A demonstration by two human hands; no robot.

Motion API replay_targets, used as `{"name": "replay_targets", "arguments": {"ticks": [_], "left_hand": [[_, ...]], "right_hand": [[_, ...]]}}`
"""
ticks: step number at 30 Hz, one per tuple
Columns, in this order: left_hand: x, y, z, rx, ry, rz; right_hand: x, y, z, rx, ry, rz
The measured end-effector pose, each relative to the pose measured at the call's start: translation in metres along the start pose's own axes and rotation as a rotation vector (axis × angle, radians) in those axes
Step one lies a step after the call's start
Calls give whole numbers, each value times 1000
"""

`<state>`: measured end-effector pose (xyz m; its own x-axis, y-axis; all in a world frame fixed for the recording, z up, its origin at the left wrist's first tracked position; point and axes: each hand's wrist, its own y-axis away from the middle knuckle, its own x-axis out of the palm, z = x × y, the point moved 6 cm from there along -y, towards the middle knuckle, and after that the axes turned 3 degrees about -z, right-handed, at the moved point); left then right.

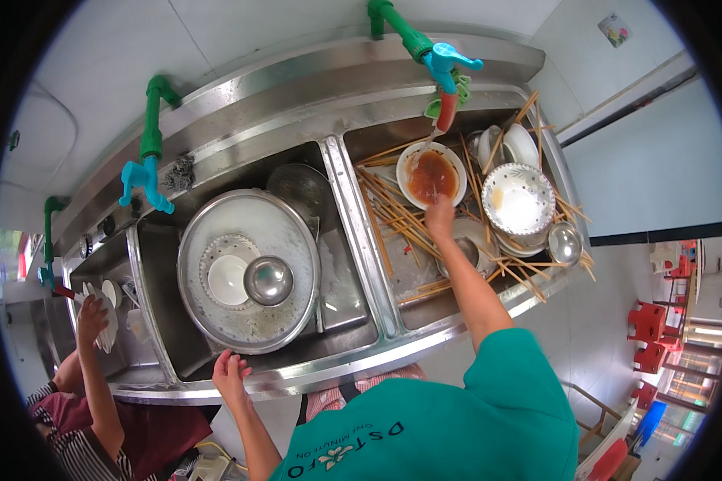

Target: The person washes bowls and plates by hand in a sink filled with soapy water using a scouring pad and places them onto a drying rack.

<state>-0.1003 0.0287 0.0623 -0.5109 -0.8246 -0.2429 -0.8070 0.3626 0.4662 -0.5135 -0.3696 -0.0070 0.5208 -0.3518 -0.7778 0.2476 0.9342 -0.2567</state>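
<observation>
My right hand [440,217] is at the near rim of a white bowl [404,171] in the right sink basin; its fingertips reach into reddish-brown liquid, and the grip is unclear. Water runs into this bowl from a faucet [446,60] with a red hose end. My left hand [231,374] hangs with fingers apart at the front edge of the middle basin. Just beyond it, a large round metal basin [289,225] of cloudy water holds a patterned bowl, a white bowl [227,282] and a metal ladle or small bowl [268,281]. Wooden chopsticks [397,210] lie scattered around the right basin.
A patterned bowl [518,198], more white bowls [520,144] and a round metal piece [564,243] crowd the right side. A steel divider [361,234] separates the basins. A dark pan [301,192] leans behind the metal basin. At far left, a co-worker's hand [92,318] holds white dishes.
</observation>
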Motion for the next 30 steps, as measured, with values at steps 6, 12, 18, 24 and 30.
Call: {"name": "replay_targets", "arguments": {"ticks": [6,12,18,24,30], "left_hand": [[-14,14,-3,-29,-40,-68],[-7,22,-2,-81,-22,-65],[7,21,-3,-64,22,-18],[13,22,-3,-75,44,9],[15,25,-4,-116,101,25]], "right_hand": [[38,-19,-42,86,289,291],[56,-45,-27,447,-363,490],[-28,-63,52,-402,24,133],[-59,-74,71,-543,-53,13],[-21,-108,78,-146,-423,101]]}}
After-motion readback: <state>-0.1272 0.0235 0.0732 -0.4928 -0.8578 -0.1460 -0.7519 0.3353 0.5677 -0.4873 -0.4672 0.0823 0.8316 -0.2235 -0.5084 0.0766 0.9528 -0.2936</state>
